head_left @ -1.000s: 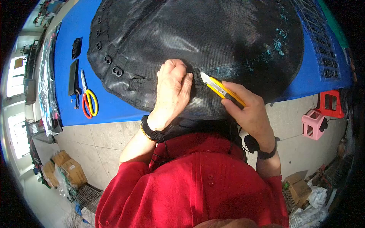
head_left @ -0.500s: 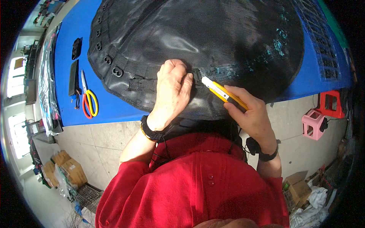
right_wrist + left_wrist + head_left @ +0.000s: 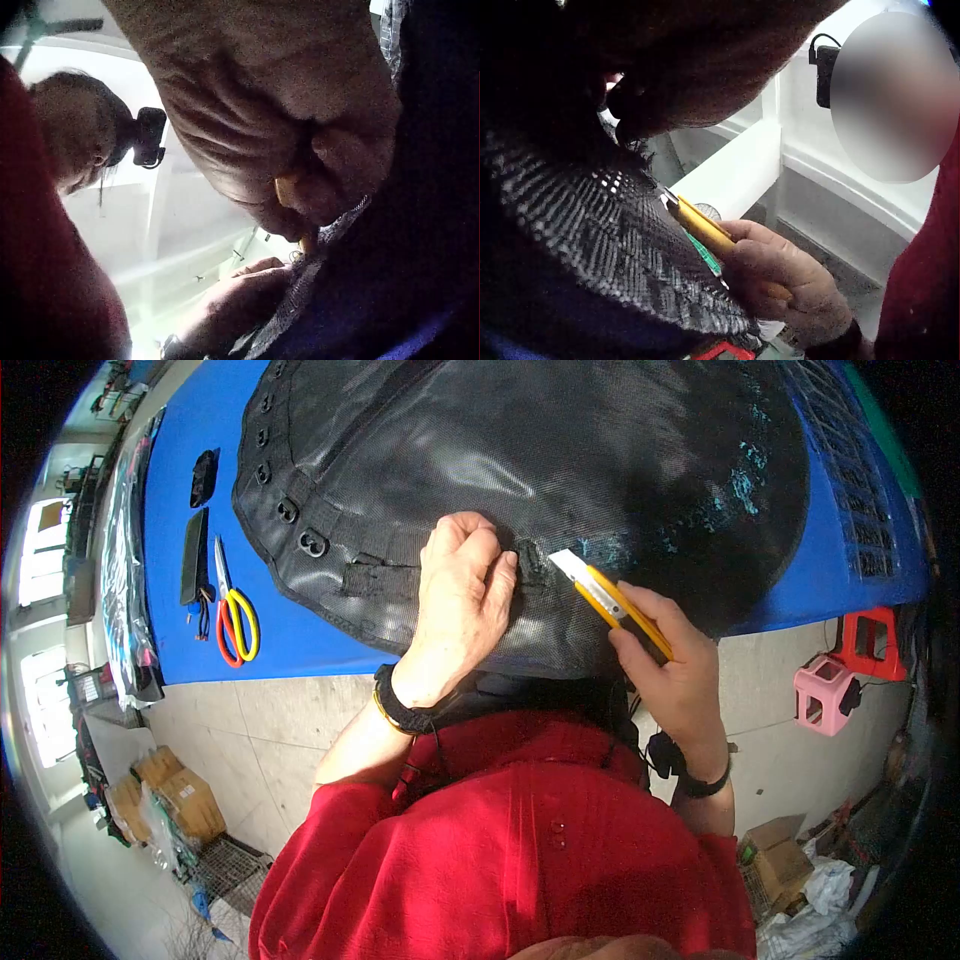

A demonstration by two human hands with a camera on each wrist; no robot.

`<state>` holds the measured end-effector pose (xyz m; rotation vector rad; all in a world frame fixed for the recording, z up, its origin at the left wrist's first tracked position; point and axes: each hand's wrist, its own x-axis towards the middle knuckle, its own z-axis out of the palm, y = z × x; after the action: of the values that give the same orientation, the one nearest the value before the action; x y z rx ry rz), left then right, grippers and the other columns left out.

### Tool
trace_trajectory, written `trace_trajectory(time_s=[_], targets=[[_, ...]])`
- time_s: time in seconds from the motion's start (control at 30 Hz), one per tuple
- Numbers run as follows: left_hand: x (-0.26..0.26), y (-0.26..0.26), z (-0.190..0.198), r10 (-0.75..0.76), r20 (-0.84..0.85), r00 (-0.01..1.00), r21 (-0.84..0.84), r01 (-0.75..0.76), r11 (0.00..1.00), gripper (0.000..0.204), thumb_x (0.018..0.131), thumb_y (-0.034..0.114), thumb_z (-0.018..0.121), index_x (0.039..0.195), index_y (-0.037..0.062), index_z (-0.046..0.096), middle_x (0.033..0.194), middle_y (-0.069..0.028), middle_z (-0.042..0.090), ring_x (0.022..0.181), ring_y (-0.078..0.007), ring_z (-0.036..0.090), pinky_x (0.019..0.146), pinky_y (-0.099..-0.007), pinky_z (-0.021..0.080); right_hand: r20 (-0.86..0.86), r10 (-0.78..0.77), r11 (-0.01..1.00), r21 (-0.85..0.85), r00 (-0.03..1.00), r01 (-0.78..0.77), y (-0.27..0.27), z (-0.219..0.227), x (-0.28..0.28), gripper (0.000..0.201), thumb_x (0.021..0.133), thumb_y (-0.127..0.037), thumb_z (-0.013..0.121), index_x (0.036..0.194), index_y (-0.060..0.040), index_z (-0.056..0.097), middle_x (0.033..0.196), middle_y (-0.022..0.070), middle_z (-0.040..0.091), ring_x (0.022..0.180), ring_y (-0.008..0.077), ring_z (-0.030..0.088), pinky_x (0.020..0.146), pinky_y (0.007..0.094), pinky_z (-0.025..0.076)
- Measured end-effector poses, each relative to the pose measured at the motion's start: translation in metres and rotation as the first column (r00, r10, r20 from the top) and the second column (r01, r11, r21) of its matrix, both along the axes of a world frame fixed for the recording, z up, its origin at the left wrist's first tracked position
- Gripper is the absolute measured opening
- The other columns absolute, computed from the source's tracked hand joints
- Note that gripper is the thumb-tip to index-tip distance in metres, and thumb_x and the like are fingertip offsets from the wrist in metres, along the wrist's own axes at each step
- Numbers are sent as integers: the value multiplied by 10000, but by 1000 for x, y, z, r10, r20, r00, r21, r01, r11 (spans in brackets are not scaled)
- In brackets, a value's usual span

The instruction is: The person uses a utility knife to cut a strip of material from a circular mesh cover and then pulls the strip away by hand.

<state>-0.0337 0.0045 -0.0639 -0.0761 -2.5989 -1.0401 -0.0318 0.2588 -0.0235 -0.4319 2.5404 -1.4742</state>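
Observation:
A large piece of black mesh fabric [image 3: 420,470], rounded at its edge, lies over the blue table [image 3: 180,645]. Near its front edge my left hand [image 3: 465,585] grips the mesh, fingers curled and thumb against the forefinger. My right hand [image 3: 675,670] holds a yellow utility knife [image 3: 628,608] between thumb and fingers. The knife's blade points up and left, a short way right of the left thumb, over a black strap end [image 3: 530,570] on the mesh. In the left wrist view the knife [image 3: 705,226] shows past the fabric's edge.
Scissors with red and yellow handles [image 3: 235,622] lie on the table to the left, beside a flat black strip [image 3: 194,555] and a small black bundle [image 3: 204,477]. Plastic-wrapped goods [image 3: 130,570] line the left edge. A pink stool [image 3: 822,695] and a red stool [image 3: 872,644] stand at right.
My right hand has drawn the knife to the right, away from the left hand. The left hand keeps its grip on the mesh.

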Motion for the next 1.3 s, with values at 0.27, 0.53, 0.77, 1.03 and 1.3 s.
trace_trajectory(time_s=[0.27,0.53,0.77,1.03,1.3], targets=[[0,0,1,-9,-10,1000,8,9,1000,139,921,24,724,908,-3,588,1136,-179,603,1011,-336,602,898,-410,508,-147,17,1000,16,989,-15,-18,-7,-1,475,906,-63,793,1364,-53,667,1243,191,742,1108,333,750,947,397,593],[-1,0,-1,-20,-30,999,15,20,1000,119,912,21,724,914,-5,608,1126,-179,611,1023,-346,610,903,-420,513,-200,9,997,74,980,6,-27,-4,0,475,902,-90,796,1358,-54,668,1191,193,747,1056,360,750,901,417,607],[0,-1,-2,-16,-35,999,13,16,1000,106,916,25,720,928,-15,622,1125,-176,615,1020,-341,616,901,-411,518,-199,87,986,154,976,-56,-25,9,4,453,908,-88,783,1343,-46,664,1183,186,747,1046,374,746,885,434,610],[7,-5,7,-10,-3,1000,69,10,998,170,920,76,752,947,-30,622,1187,-192,626,1051,-354,640,913,-405,530,-51,82,991,110,995,-76,-3,15,10,429,919,-88,783,1327,-31,664,1238,208,734,1123,369,736,952,421,589],[25,-28,28,148,30,989,-274,-134,952,230,890,143,815,933,-14,652,1215,-212,641,1122,-414,626,970,-471,508,-185,-68,991,103,980,89,21,4,-21,419,940,-102,784,1339,-37,674,1275,195,736,1158,330,737,987,396,569]])
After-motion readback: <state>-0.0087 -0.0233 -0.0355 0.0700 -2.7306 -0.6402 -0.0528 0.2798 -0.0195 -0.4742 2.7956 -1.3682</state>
